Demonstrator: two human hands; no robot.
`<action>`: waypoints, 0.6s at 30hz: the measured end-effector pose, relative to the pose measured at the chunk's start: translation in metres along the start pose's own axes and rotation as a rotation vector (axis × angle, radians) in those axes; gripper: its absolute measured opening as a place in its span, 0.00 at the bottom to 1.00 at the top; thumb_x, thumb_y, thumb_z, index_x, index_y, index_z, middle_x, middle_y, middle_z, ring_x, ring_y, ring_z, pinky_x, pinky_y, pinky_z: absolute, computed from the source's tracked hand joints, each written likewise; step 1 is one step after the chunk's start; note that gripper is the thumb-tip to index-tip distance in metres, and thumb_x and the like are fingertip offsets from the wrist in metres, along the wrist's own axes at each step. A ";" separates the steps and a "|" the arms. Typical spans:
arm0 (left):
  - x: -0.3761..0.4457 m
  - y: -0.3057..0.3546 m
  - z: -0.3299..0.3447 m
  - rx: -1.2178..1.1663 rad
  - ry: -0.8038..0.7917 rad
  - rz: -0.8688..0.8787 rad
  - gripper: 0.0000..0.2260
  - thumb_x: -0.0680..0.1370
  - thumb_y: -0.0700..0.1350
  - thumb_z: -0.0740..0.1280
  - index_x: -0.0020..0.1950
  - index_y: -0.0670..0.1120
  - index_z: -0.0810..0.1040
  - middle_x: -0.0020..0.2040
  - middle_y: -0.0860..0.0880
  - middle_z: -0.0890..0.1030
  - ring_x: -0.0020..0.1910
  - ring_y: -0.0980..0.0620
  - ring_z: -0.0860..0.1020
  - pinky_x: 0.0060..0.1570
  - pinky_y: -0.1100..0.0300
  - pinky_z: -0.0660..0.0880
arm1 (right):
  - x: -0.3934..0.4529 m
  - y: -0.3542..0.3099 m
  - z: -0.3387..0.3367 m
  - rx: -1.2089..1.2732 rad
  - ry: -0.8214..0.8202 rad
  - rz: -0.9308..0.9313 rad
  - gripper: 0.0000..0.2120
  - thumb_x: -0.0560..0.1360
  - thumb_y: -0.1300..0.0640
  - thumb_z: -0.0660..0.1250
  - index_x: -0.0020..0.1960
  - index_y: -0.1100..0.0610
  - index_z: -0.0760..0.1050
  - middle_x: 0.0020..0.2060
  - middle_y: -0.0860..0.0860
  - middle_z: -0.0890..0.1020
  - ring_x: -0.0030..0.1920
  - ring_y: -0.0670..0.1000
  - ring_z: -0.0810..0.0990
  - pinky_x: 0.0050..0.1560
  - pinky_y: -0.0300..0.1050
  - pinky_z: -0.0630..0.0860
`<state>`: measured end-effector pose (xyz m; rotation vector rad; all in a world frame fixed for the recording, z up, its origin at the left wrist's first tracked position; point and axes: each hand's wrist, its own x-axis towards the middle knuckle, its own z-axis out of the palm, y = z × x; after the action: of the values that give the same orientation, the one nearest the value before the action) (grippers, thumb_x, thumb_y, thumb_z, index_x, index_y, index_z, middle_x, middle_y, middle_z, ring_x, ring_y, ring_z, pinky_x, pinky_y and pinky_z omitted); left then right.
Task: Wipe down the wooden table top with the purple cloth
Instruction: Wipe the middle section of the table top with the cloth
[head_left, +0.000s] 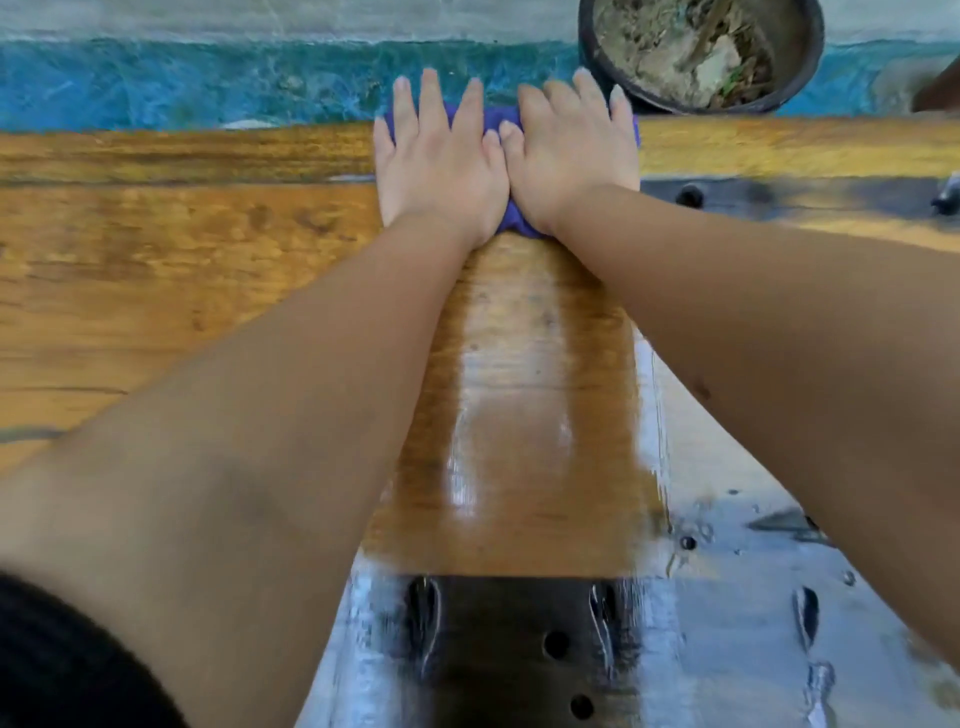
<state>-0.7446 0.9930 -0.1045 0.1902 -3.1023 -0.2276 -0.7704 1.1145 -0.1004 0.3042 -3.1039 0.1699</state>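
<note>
Hands lie flat and side by side at the far edge of the wooden bench (182, 291), both pressing down on the purple cloth (511, 221). The left hand (441, 166) has its fingers spread and straight, fingertips reaching just past the far edge of the bench; its grip is open, palm down on the cloth rather than pinching it. The right hand (574, 156) sits touching the left at the thumbs, its fingers also extended and slightly fanned, palm pressing the cloth with nothing pinched. The cloth is almost wholly covered: purple shows between the two wrists, between the fingers of the left hand near the far edge, and as a thin strip beyond the right hand's outer side.

Both bare forearms stretch from the near corners of the view toward the far edge. Between them a wet streak (514, 415) runs along the wood from the near edge up to the cloth, darker and glossier than the dry, yellower wood on the left side of the bench. Dark metal plates with round holes and slots are set into the bench: one (519, 649) at the near edge, wet and shiny, and another (779, 197) toward the far right.

Beyond the far edge lies a blue-painted floor strip (208, 83), and a round black pot (701, 52) holding dry soil and debris stands there, just beyond the right hand's fingertips.
</note>
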 end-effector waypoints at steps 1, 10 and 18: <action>-0.006 -0.002 0.001 0.011 0.007 0.020 0.26 0.81 0.56 0.45 0.79 0.54 0.53 0.80 0.44 0.50 0.78 0.42 0.46 0.75 0.43 0.48 | -0.006 0.000 0.001 -0.006 -0.001 -0.009 0.27 0.80 0.43 0.45 0.75 0.52 0.61 0.75 0.53 0.64 0.77 0.56 0.53 0.74 0.58 0.48; -0.157 -0.011 -0.002 -0.004 -0.074 0.071 0.27 0.81 0.56 0.45 0.80 0.52 0.51 0.80 0.42 0.49 0.78 0.42 0.46 0.75 0.42 0.48 | -0.161 -0.018 -0.008 0.028 -0.123 -0.027 0.29 0.80 0.44 0.45 0.79 0.53 0.51 0.79 0.55 0.52 0.78 0.55 0.47 0.75 0.55 0.48; -0.394 -0.015 -0.019 0.015 -0.263 0.033 0.28 0.79 0.56 0.42 0.80 0.52 0.50 0.80 0.43 0.47 0.78 0.42 0.45 0.75 0.42 0.48 | -0.395 -0.044 -0.020 0.055 -0.278 0.003 0.31 0.78 0.44 0.46 0.79 0.53 0.51 0.78 0.54 0.52 0.78 0.55 0.48 0.75 0.55 0.48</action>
<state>-0.3508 1.0240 -0.0942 0.1180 -3.3652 -0.2466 -0.3738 1.1504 -0.0876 0.3523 -3.3791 0.2325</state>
